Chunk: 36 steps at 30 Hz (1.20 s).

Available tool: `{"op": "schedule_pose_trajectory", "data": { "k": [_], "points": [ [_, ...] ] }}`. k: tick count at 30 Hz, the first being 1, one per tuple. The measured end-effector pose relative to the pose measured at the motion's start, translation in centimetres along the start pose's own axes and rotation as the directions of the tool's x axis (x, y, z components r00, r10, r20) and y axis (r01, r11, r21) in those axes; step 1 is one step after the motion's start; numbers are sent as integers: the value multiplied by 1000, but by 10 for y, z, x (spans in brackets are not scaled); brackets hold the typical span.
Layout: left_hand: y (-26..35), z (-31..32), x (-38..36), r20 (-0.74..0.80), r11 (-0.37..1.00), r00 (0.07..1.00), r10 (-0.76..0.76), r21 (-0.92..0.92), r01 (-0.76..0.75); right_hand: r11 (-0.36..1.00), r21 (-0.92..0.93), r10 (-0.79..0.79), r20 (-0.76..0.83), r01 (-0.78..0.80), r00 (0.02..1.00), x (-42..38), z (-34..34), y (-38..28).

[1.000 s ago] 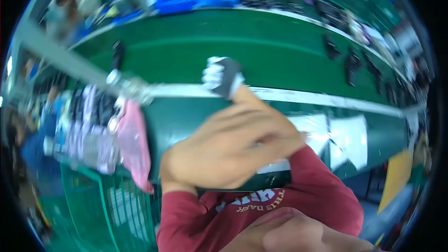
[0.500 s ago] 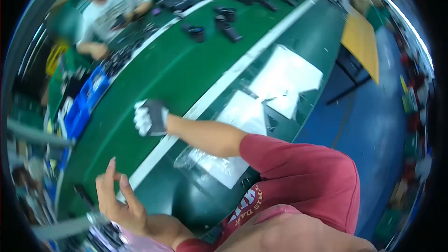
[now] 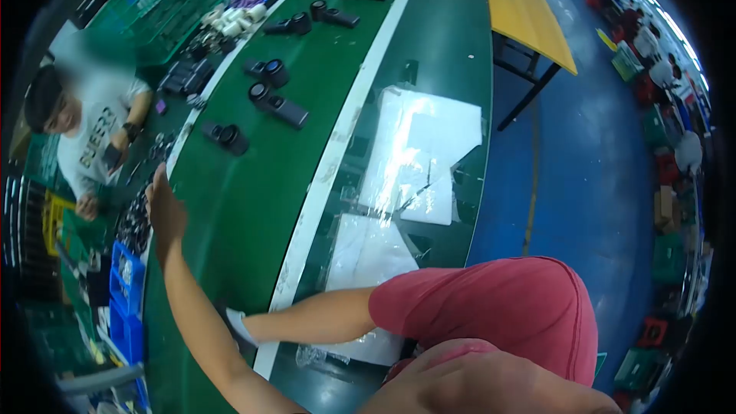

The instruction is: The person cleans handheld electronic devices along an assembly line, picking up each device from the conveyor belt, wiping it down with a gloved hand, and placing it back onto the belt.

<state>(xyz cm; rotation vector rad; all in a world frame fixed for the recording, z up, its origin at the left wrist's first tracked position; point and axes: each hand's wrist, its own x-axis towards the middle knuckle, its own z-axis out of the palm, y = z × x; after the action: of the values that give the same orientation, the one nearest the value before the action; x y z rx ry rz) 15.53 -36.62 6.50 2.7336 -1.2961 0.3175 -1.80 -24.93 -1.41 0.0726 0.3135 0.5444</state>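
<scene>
My left hand (image 3: 163, 208) is bare and lifted over the green conveyor belt (image 3: 253, 207), fingers stretched and holding nothing. My right hand (image 3: 238, 326) wears a white and grey glove and lies low on the belt beside its white stripe (image 3: 326, 176). My left forearm hides most of it, so its grip does not show. Several black cylindrical devices (image 3: 277, 106) lie on the belt further off, beyond both hands.
Clear plastic bags and white sheets (image 3: 418, 153) cover the dark side shelf to the right of the stripe. Blue bins (image 3: 125, 291) stand at the belt's left edge. A seated person (image 3: 92, 138) works across the belt. A yellow table (image 3: 529, 11) stands on the blue floor.
The view has swung further along the belt. My left hand rose and reached outward with fingers spread. My gloved right hand dropped lower, behind my left forearm.
</scene>
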Motion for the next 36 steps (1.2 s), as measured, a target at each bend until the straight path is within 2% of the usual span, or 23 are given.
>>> {"op": "schedule_pose_trajectory", "data": {
  "k": [2,3,6,7,9,11,14,15,16,18,19,20,21,22,26,28,29,30,31,33,34,35,36],
  "points": [
    [-3,29,41,-64,989,987,146,10,-146,1000,-9,24,67,-24,997,-17,-7,-9],
    [-14,60,63,-93,991,987,133,-17,-136,1000,-13,25,82,-24,996,-36,-7,-14],
    [16,53,81,92,970,969,230,64,-236,1000,-10,-7,79,8,997,-72,-26,-20],
    [8,74,91,91,951,956,279,115,-288,1000,-10,-20,68,20,997,-81,-31,-21],
    [5,90,97,116,960,957,268,57,-275,999,-1,-32,48,32,998,-94,-39,-21],
    [17,77,92,145,960,952,268,44,-277,999,9,-48,36,47,998,-105,-44,-22],
    [18,83,87,-10,924,928,372,102,-369,999,17,-43,20,42,999,-115,-49,-18],
    [20,83,86,-24,925,932,363,131,-357,999,16,-37,19,36,999,-117,-49,-16],
    [24,82,86,-5,937,943,332,118,-329,999,9,-35,15,35,999,-119,-50,-15],
    [28,81,92,-2,941,949,314,-134,-312,1000,7,-14,19,14,1000,-119,-51,-10],
    [30,82,92,65,952,950,307,-23,-306,1000,4,-7,26,7,1000,-121,-48,-8],
    [29,93,87,42,899,931,362,248,-360,1000,-2,2,29,-2,1000,-118,-47,-6],
    [22,104,89,52,910,936,349,221,-352,1000,-8,0,29,0,1000,-117,-47,-6],
    [23,92,84,129,928,944,305,181,-325,1000,-9,1,35,-1,999,-112,-46,-5],
    [4,52,43,132,887,905,405,184,-424,998,23,55,107,-58,993,-59,-41,-2],
    [-6,37,14,57,943,947,317,88,-321,993,44,104,154,-112,983,-22,-40,2],
    [8,3,-17,12,971,978,208,-123,-205,988,56,129,171,-141,977,-8,-37,5],
    [-8,12,-33,-178,940,975,132,-289,-180,983,66,156,185,-170,970,4,-35,9],
    [-14,2,-56,-260,915,966,-1,-390,-103,976,80,182,201,-201,962,14,-35,12],
    [-10,-37,-112,-181,718,908,-377,-676,164,954,110,244,250,-277,937,30,-37,16],
    [-8,-58,-141,-11,473,817,-576,-820,322,912,81,354,345,-403,870,42,-46,9],
    [-17,-67,-171,-32,442,797,-604,-845,301,932,54,312,388,-359,867,39,-45,7],
    [-27,-75,-201,-56,415,778,-626,-869,272,929,24,351,263,-370,899,33,-30,2]
  ]
}}
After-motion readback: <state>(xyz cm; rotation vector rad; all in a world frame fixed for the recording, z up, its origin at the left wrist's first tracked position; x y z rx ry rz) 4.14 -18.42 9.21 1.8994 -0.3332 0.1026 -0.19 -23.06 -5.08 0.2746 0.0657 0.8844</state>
